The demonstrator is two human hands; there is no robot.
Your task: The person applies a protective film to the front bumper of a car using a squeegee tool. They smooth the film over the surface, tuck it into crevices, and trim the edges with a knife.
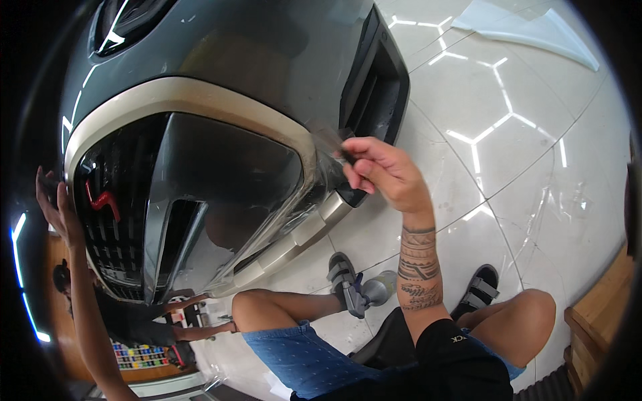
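Observation:
A dark grey car bumper (267, 57) with a beige trim band (200, 97) and a glossy black grille (117, 207) fills the left half. My right hand (388, 170) pinches a small thin tool (348, 157) with a dark grip. The tool's far end is blurred and looks see-through, close to the bumper's corner by the black side vent (378, 87). Clear, wrinkled film (297, 217) seems to lie along the lower trim. At the far left, my left hand (59, 210) is raised beside the grille's edge, fingers apart; whether it touches the car I cannot tell.
A spray bottle (378, 289) stands on the tiled floor (461, 220) between my feet. Clear film scraps (538, 214) lie to the right, and a pale curved panel (528, 30) lies far right. Wooden furniture (602, 321) stands at the right edge. Another person (127, 314) crouches at lower left.

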